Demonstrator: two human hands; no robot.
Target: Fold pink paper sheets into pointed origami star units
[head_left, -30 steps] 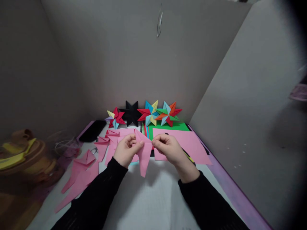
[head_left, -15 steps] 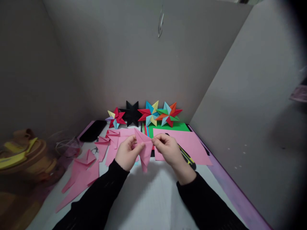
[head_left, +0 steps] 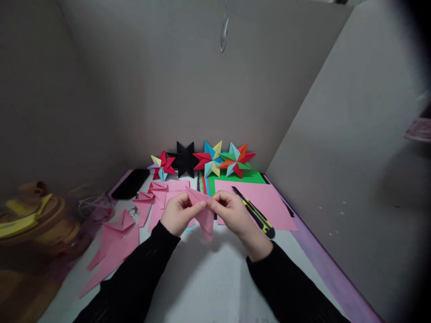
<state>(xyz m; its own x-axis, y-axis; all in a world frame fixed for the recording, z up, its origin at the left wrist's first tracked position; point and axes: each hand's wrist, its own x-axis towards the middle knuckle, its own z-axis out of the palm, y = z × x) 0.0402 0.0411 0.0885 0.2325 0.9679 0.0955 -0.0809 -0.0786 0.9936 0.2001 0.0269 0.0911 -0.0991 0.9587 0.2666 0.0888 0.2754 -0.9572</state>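
Between my two hands, above the white table top, is a folded piece of pink paper (head_left: 204, 220) with one point up at the left and another hanging down. My left hand (head_left: 178, 211) pinches its left side with the thumb on the near face. My right hand (head_left: 229, 211) grips the right edge between thumb and fingers, close to the left thumb. Several folded pink paper pieces (head_left: 116, 251) lie to the left of my left hand. Flat pink sheets (head_left: 276, 208) lie beyond my right hand, with a black and yellow utility knife (head_left: 257, 215) on them.
Several folded paper stars (head_left: 212, 159) stand against the back wall. A black phone (head_left: 131, 184) lies at the far left, and scissors (head_left: 133, 211) show partly among the pink pieces. Green paper (head_left: 247, 178) lies under the pink sheets. A brown container (head_left: 33, 215) stands at left.
My right hand has moved left, closer to my left thumb. The folded paper has tilted, its upper point leaning further left and its lower tip shifting right.
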